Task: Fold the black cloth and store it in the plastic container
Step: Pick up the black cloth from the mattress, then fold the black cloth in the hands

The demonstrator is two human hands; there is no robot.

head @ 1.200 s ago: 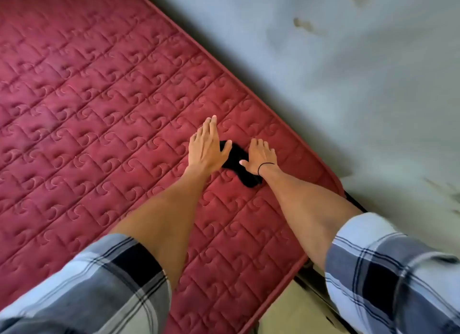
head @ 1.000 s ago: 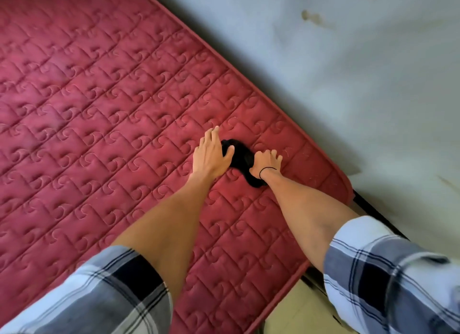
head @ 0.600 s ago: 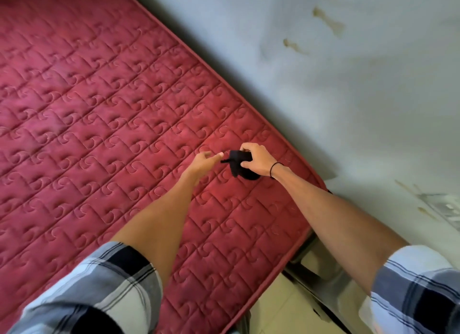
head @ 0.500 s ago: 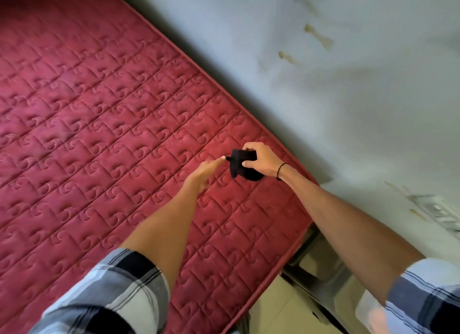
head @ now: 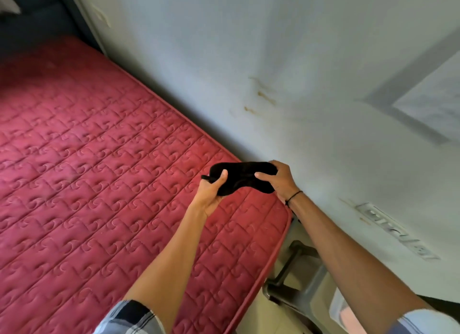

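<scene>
Lifted off the mattress, one black cloth spans two hands.

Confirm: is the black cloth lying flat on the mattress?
No, the black cloth is held up off the red mattress between the left hand and right hand.

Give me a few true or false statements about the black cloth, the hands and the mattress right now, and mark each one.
1. Both hands hold the black cloth. True: the left hand grips one end, the right hand the other.
2. The cloth lies flat on the red mattress. False: it is lifted above the mattress.
3. A thin black band circles the right wrist. True.
4. The cloth is already inside a plastic container. False: it is in the hands, and no such container is clearly in view.
</scene>
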